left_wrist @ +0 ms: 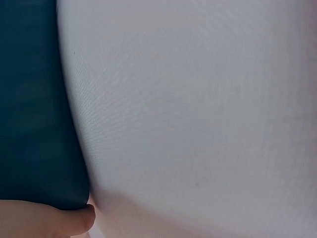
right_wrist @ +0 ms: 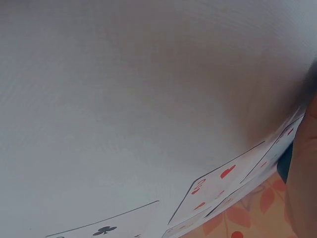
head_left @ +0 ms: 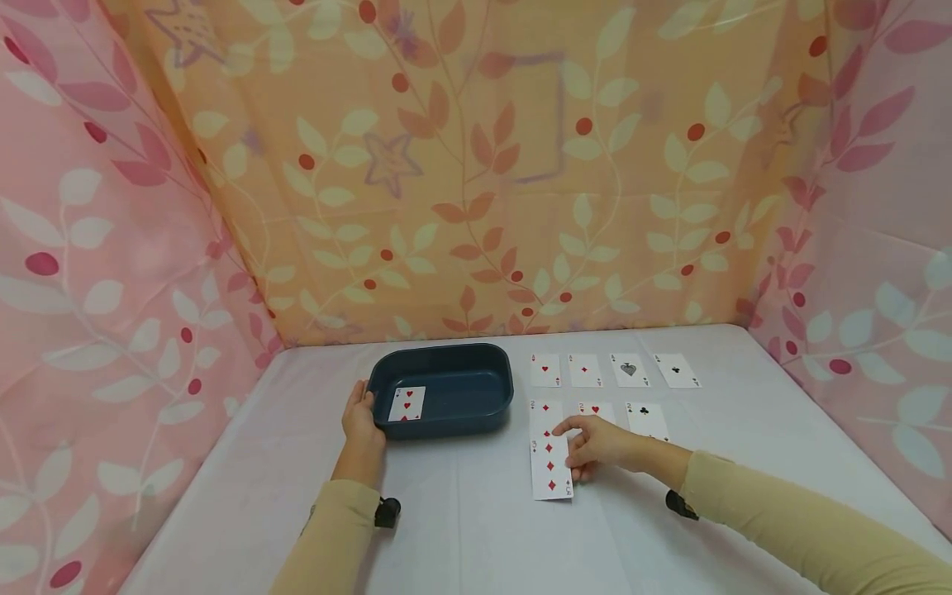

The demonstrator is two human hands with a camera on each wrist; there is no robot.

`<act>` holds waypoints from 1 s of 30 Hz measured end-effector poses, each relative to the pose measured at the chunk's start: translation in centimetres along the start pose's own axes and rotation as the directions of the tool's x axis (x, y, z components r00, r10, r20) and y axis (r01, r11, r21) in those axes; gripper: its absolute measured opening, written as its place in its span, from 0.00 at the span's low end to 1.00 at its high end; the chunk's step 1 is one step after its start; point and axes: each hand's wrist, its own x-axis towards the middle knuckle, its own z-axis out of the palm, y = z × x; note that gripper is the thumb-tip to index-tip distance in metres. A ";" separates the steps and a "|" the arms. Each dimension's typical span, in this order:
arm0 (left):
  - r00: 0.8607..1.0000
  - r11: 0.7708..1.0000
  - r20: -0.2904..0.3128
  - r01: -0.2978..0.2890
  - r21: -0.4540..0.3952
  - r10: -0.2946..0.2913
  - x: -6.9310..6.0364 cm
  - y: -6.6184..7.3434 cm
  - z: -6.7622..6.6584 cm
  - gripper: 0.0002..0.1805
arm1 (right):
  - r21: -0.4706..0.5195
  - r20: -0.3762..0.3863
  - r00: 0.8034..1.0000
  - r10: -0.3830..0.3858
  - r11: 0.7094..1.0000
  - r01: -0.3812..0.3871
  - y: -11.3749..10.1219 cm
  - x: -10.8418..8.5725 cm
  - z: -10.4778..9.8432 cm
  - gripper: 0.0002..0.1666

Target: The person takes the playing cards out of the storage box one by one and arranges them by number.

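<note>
My left hand [head_left: 362, 421] grips the left end of a dark blue rectangular tray [head_left: 446, 429]; in the left wrist view one digit [left_wrist: 74, 221] lies against the tray wall [left_wrist: 34, 109]. Inside the tray lies a three of hearts [head_left: 406, 404]. On the right, my right hand [head_left: 598, 444] pinches a three of diamonds [head_left: 551, 471] by its right edge. That card covers the lower part of a two of diamonds [head_left: 545, 409]. Beside it are a two of hearts [head_left: 596, 408], partly hidden by the hand, and a two of clubs [head_left: 645, 420].
Behind the twos, a row of aces runs rightward: hearts [head_left: 545, 371], diamonds [head_left: 585, 371], spades [head_left: 629, 371] and clubs [head_left: 676, 371]. A white cloth [head_left: 476, 529] covers the table. Patterned curtains [head_left: 483, 207] enclose its back and sides.
</note>
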 end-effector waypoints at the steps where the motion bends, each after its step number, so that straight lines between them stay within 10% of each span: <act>1: 1.000 1.000 0.001 0.003 -0.001 -0.003 -0.1 0.1 0.0 0.28 | -0.005 0.000 1.000 0.001 1.000 -0.001 0.0 0.0 0.1 0.25; 19: 1.000 1.000 -0.002 -0.004 0.013 0.004 0.1 -0.1 0.0 0.28 | -0.122 -0.026 0.999 0.035 0.992 -0.038 0.6 0.2 0.5 0.22; 30: 1.000 1.000 0.008 0.003 0.004 -0.003 0.0 0.1 0.0 0.28 | 0.019 -0.118 0.992 -0.038 0.999 0.040 -2.1 2.4 0.5 0.23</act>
